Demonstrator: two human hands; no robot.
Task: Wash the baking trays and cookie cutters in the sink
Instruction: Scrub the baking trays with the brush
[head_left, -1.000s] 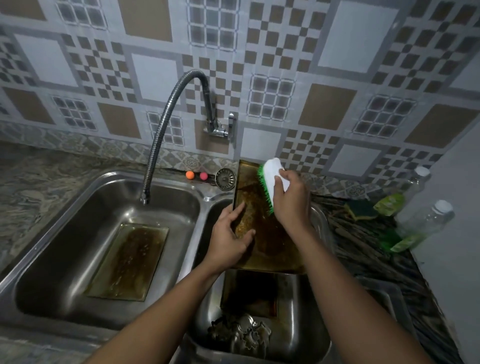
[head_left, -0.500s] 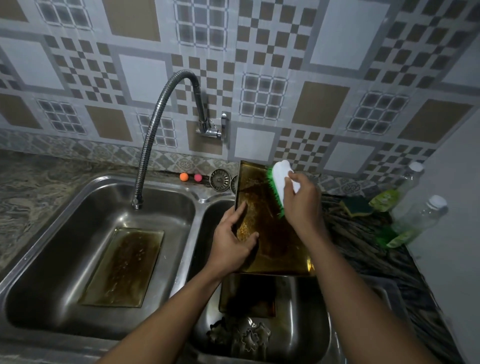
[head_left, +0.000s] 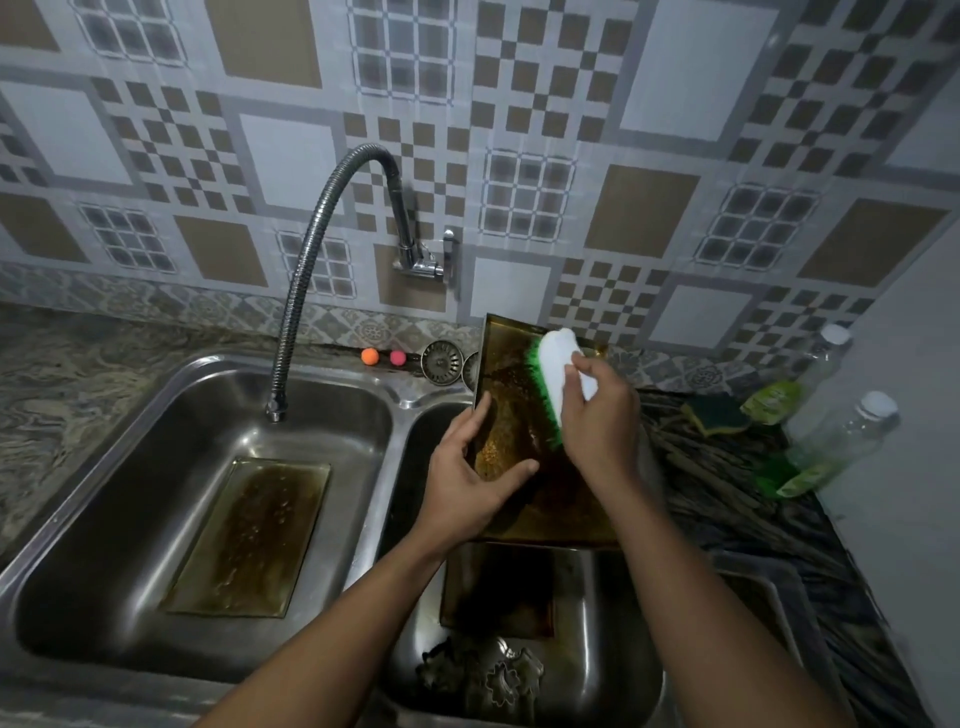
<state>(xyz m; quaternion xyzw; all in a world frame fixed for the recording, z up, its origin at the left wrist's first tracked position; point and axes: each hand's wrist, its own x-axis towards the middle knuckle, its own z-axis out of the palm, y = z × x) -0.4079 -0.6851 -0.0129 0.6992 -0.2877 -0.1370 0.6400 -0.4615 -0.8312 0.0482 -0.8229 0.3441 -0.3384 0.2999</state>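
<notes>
Baking tray in hand (head_left: 506, 379): head view; tilted up over the right basin, brown with grease.
Left grip (head_left: 467, 483): curled round the tray's left edge, thumb on its face.
Right grip (head_left: 597, 421): wrapped round the scrub brush (head_left: 556, 364), bristles on the tray.
Slip risk: the greasy tray could slide from my left grip, I judge, onto the cookie cutters (head_left: 498, 675) below.
Trays: three: one held, one in the left basin (head_left: 249, 535), one in the right basin (head_left: 498, 592).
Cutters: a heap, count unclear.
Brush: one.
</notes>
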